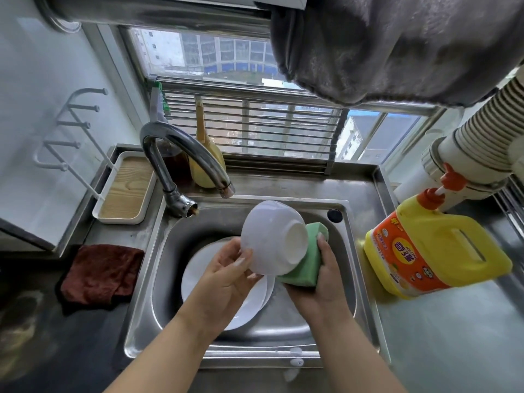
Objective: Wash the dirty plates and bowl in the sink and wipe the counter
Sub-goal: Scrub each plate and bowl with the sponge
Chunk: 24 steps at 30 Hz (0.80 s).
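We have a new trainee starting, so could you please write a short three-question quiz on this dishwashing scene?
1. True or false: water runs from the faucet.
2. The right hand holds: A) red cloth B) green sponge C) detergent jug.
3. What lies in the sink under the bowl that the left hand grips?

Key: 1. false; 2. B; 3. white plates.

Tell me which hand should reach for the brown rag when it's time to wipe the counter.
Probably the left hand: the brown rag lies left of the sink, on its side. The right hand grips the green sponge.
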{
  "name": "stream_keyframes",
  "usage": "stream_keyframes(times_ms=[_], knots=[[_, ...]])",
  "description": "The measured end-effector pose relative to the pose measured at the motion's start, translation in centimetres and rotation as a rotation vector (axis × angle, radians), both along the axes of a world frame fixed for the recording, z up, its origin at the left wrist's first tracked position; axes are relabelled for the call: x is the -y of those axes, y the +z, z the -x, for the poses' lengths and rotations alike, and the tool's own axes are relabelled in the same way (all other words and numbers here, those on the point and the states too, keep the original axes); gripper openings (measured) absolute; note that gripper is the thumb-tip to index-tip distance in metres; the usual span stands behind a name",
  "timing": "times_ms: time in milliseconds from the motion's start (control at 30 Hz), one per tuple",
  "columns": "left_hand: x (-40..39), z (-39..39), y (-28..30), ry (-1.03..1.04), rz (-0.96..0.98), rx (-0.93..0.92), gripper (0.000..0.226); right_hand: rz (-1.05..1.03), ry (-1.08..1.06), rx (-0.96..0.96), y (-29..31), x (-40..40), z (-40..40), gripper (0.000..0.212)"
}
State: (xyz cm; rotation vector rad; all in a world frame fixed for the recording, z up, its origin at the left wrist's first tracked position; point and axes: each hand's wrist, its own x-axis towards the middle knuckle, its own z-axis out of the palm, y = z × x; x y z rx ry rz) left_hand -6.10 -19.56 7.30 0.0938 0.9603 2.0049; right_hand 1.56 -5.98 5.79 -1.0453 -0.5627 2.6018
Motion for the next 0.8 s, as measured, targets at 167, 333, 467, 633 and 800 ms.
stream_keyframes(times_ms=[167, 333, 467, 633, 800], knots=[[-0.2, 1.5, 1.0, -0.132, 0.159, 0.018, 0.048, -0.255, 0.073, 0.0, 0.2, -1.7, -0.1, 0.04], [0.2, 4.2, 1.7, -0.342, 0.224, -0.019, 0.057, -0.615, 0.286, 0.115, 1.8, -3.8, 0.1, 0.034], [-0.6, 3.6, 0.9, -0.317, 0.298, -0.143, 0.039, -1.354, 0.469, 0.337, 3.5, -2.9, 0.5, 0.028], [-0.8, 2.0, 0.3, -0.214, 0.301, -0.326, 0.034, -1.71, 0.524, 0.405, 4.2, -1.2, 2.7, 0.036], [-0.7, 2.3, 0.8, -0.185, 0.283, -0.373, 0.034, -1.427, 0.407, 0.48, 3.6, -1.8, 2.2, 0.024]])
